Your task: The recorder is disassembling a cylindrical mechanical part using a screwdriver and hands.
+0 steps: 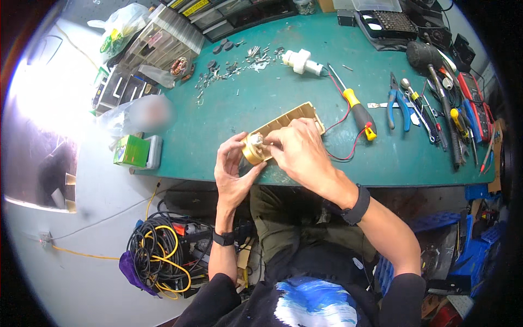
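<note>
A long beige plastic housing (291,115) with an open, hollow inside and a rounded near-left end lies at the bench's front edge. My left hand (233,171) grips that rounded end between thumb and fingers. A small whitish part (256,140) sits in the round end. My right hand (299,150) reaches across the housing, its thumb and forefinger pinched at the whitish part. Exactly what sits between those fingertips is too small to make out. Right of the housing lies a yellow-and-black screwdriver (359,113), with a red wire (348,109) running by it.
A white plastic fitting (303,62) lies farther back, near scattered screws and small black parts (234,68). Blue-handled pliers (399,109), a mallet (425,55) and a red multimeter (473,103) lie at right. A green box (131,151) stands at left; coiled cables (158,250) sit below.
</note>
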`<state>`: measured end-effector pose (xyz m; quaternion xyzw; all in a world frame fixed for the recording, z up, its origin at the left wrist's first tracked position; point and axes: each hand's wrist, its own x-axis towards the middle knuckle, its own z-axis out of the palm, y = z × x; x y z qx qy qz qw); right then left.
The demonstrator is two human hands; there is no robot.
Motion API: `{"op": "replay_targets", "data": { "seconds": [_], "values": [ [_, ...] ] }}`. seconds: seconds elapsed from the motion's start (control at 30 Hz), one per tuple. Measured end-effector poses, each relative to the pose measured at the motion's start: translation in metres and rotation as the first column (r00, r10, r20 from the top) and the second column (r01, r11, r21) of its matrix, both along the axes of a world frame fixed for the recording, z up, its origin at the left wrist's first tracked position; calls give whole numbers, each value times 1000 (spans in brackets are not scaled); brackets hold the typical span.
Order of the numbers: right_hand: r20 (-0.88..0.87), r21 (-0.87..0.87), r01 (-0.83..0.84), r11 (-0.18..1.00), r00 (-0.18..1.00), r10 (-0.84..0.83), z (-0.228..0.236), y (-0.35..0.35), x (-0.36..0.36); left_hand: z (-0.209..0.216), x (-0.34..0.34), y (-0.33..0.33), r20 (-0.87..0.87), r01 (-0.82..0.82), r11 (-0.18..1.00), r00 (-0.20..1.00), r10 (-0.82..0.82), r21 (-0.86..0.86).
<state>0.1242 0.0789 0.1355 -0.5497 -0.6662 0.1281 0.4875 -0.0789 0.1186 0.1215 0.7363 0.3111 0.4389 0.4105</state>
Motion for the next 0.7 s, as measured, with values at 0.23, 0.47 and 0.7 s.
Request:
{"op": "replay_targets", "data": {
  "seconds": [0.23, 0.47, 0.7],
  "values": [
    [97, 29, 43, 999, 994, -46, 2, -6, -5, 1, 2, -2, 48, 30, 999, 998, -29, -18],
    [123, 157, 114, 981, 983, -134, -4, -4, -21, 1, 1, -2, 56, 18, 999, 998, -16, -45],
    [13, 170, 206, 964, 977, -212, -7, -6, -26, 0, 1, 1, 50, 17, 999, 999, -14, -52]
  ]
}}
